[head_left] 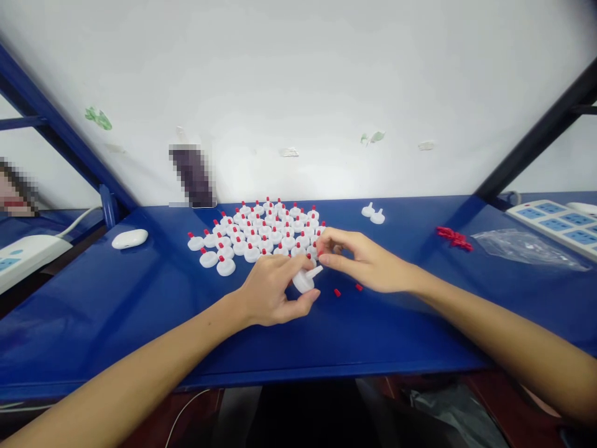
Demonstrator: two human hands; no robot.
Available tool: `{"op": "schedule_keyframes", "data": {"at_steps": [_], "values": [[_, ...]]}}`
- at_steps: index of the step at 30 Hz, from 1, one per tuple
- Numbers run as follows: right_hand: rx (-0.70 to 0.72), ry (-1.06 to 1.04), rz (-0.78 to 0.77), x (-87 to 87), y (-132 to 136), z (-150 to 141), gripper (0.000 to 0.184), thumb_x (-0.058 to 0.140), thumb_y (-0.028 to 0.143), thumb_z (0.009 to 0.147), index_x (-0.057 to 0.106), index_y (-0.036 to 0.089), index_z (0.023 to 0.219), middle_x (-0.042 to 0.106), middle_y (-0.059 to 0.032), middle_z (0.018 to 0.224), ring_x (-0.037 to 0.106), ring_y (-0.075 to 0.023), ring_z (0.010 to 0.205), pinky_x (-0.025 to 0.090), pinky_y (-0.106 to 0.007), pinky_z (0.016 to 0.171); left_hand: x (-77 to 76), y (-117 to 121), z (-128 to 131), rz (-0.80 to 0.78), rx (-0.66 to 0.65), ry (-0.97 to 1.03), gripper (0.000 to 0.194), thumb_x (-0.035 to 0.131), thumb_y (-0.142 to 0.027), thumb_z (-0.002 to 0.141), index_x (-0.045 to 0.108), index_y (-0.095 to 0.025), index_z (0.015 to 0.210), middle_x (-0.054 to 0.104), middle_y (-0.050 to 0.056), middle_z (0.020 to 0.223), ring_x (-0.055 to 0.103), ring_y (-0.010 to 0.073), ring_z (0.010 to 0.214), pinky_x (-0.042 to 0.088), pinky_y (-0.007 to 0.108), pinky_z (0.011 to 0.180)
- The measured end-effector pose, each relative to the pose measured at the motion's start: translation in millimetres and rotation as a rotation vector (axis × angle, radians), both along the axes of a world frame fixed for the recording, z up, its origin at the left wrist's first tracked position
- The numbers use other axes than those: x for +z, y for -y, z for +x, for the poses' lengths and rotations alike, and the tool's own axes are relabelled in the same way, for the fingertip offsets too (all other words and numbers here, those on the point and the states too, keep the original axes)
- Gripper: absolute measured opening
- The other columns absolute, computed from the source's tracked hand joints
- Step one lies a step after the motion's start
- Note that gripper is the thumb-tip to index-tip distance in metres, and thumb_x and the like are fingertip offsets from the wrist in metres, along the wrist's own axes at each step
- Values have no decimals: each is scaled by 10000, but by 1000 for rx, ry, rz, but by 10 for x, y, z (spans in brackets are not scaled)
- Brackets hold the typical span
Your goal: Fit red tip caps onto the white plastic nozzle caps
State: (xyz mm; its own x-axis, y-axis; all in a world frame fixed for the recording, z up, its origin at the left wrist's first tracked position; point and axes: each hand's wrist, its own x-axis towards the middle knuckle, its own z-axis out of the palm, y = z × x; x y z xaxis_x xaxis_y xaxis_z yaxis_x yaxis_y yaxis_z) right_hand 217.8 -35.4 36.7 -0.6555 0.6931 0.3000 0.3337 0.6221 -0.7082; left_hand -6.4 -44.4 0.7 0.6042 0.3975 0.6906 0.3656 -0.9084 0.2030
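My left hand is closed around a white nozzle cap, its bare spout tilted up to the right. Just above the spout's tip, my right hand pinches a small red tip cap, mostly covered by the fingers. Behind both hands stands a dense group of white nozzle caps with red tips. Two loose red tip caps lie on the table below my right hand. Farther back are two white nozzle caps without red tips.
On the blue table, a pile of red tip caps lies at right beside a clear plastic bag. Power strips sit at both sides. A white earbud case is at left, and a phone-like object leans on the wall.
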Motion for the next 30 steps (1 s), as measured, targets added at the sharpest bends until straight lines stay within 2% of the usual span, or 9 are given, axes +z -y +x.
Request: {"op": "schedule_keyframes", "data": {"at_steps": [4,7,13,18,22,26,30], "values": [[70,-10,-149,-35,-25,-9,165,475,333,996,510,192,918,521,-9,887,465,-141,803,403,-270,739,11,-59,-24,42,109,-1,170,544,-356,871,550,-189,903,557,-42,580,505,116,496,414,243,522],[69,-23,-180,-89,-20,-37,183,455,328,1004,494,196,882,497,-5,884,449,-144,818,389,-276,758,18,-69,-26,45,148,-22,161,553,-341,868,561,-180,876,538,-37,583,489,117,506,411,246,532],[28,-188,-175,-188,-9,-71,209,507,356,990,503,186,867,477,16,797,409,-120,707,358,-250,659,0,-59,-14,-26,152,-110,192,544,-358,878,564,-167,883,506,-40,601,463,110,507,381,239,525],[10,-162,-91,-226,-27,-76,184,505,350,999,530,183,925,494,21,786,415,-107,682,355,-233,635,-1,-78,-20,-130,162,-120,167,550,-340,879,549,-174,891,488,-66,572,444,94,479,343,222,509],[-25,-229,-74,-245,-9,-77,172,542,353,984,546,187,940,508,30,756,432,-99,670,360,-227,625,9,-85,-30,-158,146,-108,147,559,-317,870,541,-171,863,481,-73,560,442,86,471,337,218,510],[-32,-266,-131,-252,15,-87,172,580,357,962,568,186,971,524,49,668,467,-90,599,373,-221,579,21,-77,-33,-127,134,-89,140,567,-307,859,547,-169,863,462,-74,550,447,94,478,354,230,533],[-46,-307,-226,-236,30,-92,188,591,368,953,558,187,992,450,96,521,400,-72,461,312,-198,464,38,-56,-25,-143,111,-77,148,559,-302,858,552,-168,920,480,-74,553,452,102,479,363,238,545]]}}
